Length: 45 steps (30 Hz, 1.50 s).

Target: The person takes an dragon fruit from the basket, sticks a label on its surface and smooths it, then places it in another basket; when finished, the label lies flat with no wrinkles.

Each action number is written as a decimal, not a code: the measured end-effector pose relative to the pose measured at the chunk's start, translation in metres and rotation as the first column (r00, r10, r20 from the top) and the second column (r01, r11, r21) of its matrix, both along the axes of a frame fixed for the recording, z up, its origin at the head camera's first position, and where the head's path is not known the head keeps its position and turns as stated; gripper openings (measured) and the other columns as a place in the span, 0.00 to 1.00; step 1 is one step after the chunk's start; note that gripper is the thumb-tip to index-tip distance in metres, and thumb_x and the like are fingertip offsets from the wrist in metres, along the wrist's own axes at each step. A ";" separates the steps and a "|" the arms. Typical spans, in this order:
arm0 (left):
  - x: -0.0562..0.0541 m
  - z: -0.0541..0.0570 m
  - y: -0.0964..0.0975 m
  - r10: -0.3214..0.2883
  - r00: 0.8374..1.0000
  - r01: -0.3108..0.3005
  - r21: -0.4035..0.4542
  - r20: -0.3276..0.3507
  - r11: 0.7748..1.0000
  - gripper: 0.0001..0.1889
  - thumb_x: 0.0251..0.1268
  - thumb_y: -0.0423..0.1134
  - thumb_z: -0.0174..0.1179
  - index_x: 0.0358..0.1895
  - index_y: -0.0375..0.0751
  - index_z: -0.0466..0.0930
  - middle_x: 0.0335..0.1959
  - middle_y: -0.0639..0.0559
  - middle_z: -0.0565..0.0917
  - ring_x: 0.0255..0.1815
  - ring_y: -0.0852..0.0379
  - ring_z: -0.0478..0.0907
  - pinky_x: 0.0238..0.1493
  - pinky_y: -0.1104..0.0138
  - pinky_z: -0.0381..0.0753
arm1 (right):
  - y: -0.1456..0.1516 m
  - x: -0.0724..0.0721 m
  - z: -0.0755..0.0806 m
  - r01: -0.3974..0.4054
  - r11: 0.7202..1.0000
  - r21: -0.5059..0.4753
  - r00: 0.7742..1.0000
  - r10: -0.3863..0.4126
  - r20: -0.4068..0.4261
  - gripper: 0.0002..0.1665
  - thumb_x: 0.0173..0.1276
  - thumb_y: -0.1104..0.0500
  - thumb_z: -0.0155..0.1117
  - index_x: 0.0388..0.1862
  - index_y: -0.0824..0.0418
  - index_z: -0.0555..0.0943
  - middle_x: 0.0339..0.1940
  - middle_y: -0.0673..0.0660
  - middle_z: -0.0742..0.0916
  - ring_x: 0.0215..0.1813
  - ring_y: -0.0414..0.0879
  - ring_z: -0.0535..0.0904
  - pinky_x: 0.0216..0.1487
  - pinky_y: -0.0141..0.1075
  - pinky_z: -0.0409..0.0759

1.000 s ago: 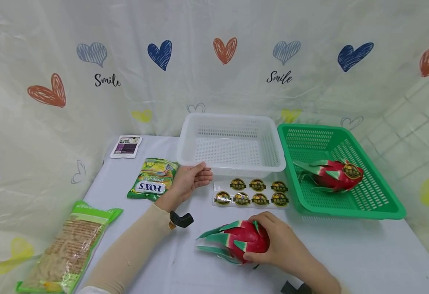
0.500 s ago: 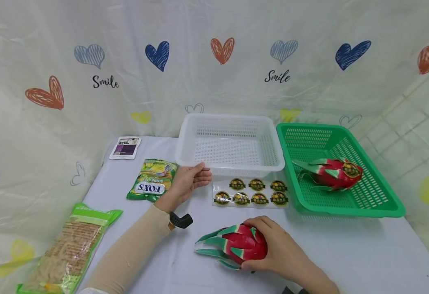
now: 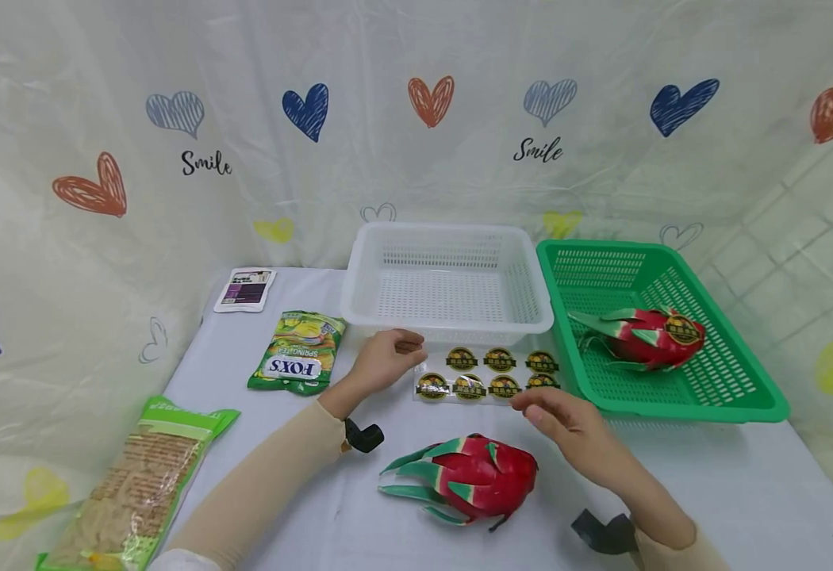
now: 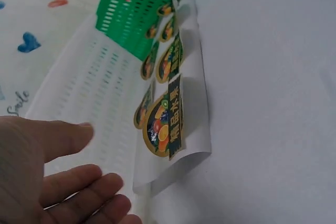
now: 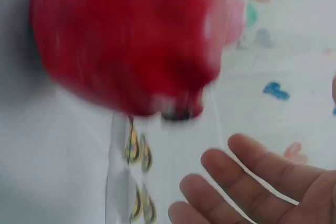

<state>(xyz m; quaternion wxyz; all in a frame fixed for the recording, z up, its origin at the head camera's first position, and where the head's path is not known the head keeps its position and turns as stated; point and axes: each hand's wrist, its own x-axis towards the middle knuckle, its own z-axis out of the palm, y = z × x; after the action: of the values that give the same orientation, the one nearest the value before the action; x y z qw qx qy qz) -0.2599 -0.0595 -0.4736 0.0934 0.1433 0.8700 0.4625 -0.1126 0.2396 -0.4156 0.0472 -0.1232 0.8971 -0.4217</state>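
A red dragon fruit with green leaf tips [image 3: 484, 476] lies on the white cloth near the front, no hand on it. My right hand [image 3: 577, 432] is up and to its right, fingers loosely bent and holding nothing. Its fingertips overlap the lower right corner of a clear sheet of round gold-and-black stickers [image 3: 469, 385]. At the sheet's left end is my left hand [image 3: 384, 362], just in front of the white basket. In the left wrist view the fingers [image 4: 86, 184] are apart from the thumb with nothing between them, and the sheet's near edge curls up.
Behind the sheet stands a white plastic basket [image 3: 452, 325]. A green basket [image 3: 688, 414] to its right holds a second dragon fruit [image 3: 645, 341] bearing a sticker. On the left lie a green FOX'S bag [image 3: 298, 349], a white packet [image 3: 245, 290] and a larger clear-and-green bag [image 3: 134, 484].
My right hand has let go of the dragon fruit and moved up and right toward the sticker sheet. My left hand has come off the white basket's front rim to the sheet's left end.
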 end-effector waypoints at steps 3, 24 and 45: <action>-0.004 0.001 0.007 -0.128 0.988 0.111 -0.186 -0.081 0.976 0.22 0.72 0.46 0.66 0.62 0.37 0.83 0.60 0.44 0.88 0.62 0.47 0.84 0.63 0.54 0.84 | 0.004 -0.013 -0.003 -0.006 1.000 0.003 0.999 0.006 -0.032 0.17 0.85 0.52 0.52 0.57 0.58 0.84 0.54 0.57 0.89 0.54 0.50 0.84 0.50 0.30 0.84; -0.013 -0.012 0.030 -0.199 0.973 0.168 -0.235 -0.115 0.957 0.13 0.63 0.37 0.74 0.49 0.41 0.89 0.42 0.50 0.91 0.42 0.59 0.87 0.46 0.68 0.85 | -0.012 -0.075 -0.034 -0.079 0.978 0.192 0.994 0.093 -0.064 0.17 0.80 0.59 0.59 0.59 0.68 0.83 0.51 0.61 0.90 0.45 0.48 0.85 0.40 0.33 0.82; -0.001 0.009 0.039 -0.205 0.979 0.205 -0.070 -0.004 0.976 0.09 0.66 0.39 0.72 0.47 0.46 0.92 0.38 0.54 0.93 0.35 0.67 0.84 0.39 0.72 0.81 | -0.031 -0.109 -0.046 0.016 0.983 0.184 0.980 0.021 -0.197 0.11 0.70 0.63 0.71 0.50 0.63 0.86 0.38 0.57 0.88 0.30 0.42 0.80 0.31 0.31 0.77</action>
<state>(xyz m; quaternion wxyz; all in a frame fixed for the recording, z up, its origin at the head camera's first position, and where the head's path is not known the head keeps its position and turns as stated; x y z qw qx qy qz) -0.2613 -0.0204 -0.4645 0.1406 0.2315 0.8666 0.4191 -0.2213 0.2087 -0.4614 -0.0303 -0.1607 0.9325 -0.3221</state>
